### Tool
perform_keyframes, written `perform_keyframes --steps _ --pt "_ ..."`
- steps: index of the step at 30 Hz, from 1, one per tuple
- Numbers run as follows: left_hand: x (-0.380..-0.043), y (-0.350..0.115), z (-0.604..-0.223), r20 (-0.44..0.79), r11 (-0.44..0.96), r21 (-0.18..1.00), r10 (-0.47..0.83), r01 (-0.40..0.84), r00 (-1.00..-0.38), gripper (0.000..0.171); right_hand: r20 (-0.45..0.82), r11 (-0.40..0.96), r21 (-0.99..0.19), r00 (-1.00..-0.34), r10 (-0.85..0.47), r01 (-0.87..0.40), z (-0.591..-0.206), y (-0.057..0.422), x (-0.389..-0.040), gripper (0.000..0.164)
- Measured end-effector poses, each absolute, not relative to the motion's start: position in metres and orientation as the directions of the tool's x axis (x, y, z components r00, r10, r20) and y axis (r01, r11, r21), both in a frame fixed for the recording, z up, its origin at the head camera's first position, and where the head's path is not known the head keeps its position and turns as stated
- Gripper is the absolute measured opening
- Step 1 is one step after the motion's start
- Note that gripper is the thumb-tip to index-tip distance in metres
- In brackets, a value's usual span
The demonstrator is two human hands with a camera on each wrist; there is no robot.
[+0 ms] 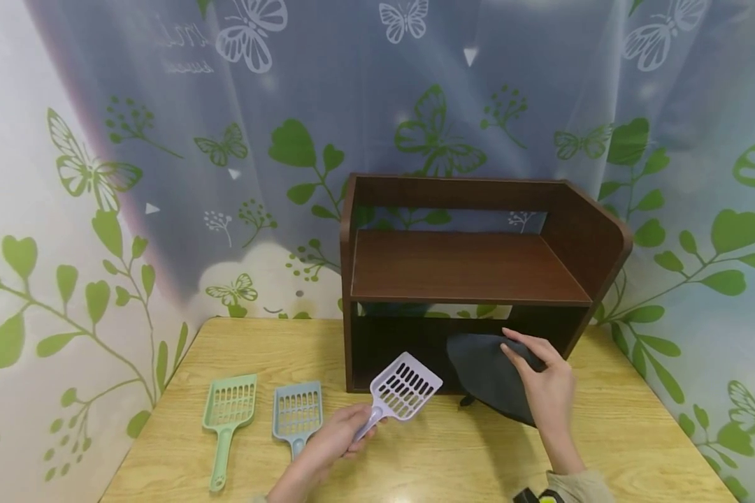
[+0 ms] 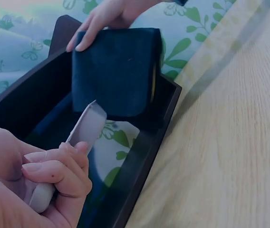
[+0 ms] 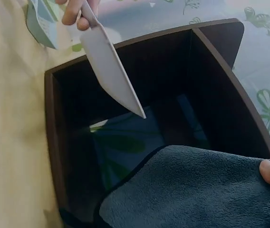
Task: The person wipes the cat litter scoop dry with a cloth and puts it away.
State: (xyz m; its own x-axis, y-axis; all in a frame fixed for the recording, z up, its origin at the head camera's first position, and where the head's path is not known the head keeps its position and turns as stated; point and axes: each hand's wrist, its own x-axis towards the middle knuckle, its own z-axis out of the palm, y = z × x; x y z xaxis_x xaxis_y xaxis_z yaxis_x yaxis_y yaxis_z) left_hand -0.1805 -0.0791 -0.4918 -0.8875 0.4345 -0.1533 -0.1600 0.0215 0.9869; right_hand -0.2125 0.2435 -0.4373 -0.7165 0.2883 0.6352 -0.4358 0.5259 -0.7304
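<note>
My left hand (image 1: 338, 441) grips a pale lavender litter scoop (image 1: 406, 385) by its handle, with the slotted head raised before the shelf's lower opening. In the left wrist view the fingers curl round that handle. My right hand (image 1: 549, 384) pinches the upper edge of a dark blue-grey plush cloth (image 1: 493, 374) between thumb and fingers. The cloth hangs at the right front of the brown shelf (image 1: 472, 269); the right wrist view shows its fuzzy surface (image 3: 197, 190). To the left, a blue scoop (image 1: 298, 412) and a green scoop (image 1: 229, 419) lie on the table.
The two-tier shelf stands at the back of the wooden table (image 1: 453, 461), its lower compartment dark inside. A curtain (image 1: 314, 84) printed with butterflies and leaves hangs behind and at both sides. Part of the blue scoop's handle is hidden by my left arm.
</note>
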Motion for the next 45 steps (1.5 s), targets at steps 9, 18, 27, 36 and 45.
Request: perform_keyframes --steps 9,18,27,36,45 --pt "-0.174 -0.071 -0.477 -0.116 0.146 0.988 0.443 -0.056 -0.889 0.037 0.753 0.585 -0.504 -0.655 -0.063 -0.635 -0.426 0.208 -0.215 0.041" --pt "-0.174 -0.066 -0.473 -0.077 0.13 0.991 0.403 -0.026 -0.912 0.035 0.636 0.607 -0.515 -0.745 -0.203 -0.605 -0.45 0.168 -0.198 0.044" --pt "-0.174 -0.063 -0.472 -0.063 0.157 0.988 0.378 -0.003 -0.924 0.033 0.732 0.648 -0.233 -0.57 -0.374 -0.725 -0.468 0.165 -0.195 0.044" --pt "-0.171 -0.051 -0.472 0.038 0.264 0.954 0.36 0.141 -0.932 0.028 0.757 0.717 -0.055 -0.497 -0.424 -0.695 -0.473 0.154 -0.2 0.043" --pt "-0.169 -0.047 -0.471 0.096 0.329 0.917 0.365 0.225 -0.926 0.031 0.77 0.771 -0.02 -0.501 -0.394 -0.637 -0.472 0.146 -0.203 0.04"
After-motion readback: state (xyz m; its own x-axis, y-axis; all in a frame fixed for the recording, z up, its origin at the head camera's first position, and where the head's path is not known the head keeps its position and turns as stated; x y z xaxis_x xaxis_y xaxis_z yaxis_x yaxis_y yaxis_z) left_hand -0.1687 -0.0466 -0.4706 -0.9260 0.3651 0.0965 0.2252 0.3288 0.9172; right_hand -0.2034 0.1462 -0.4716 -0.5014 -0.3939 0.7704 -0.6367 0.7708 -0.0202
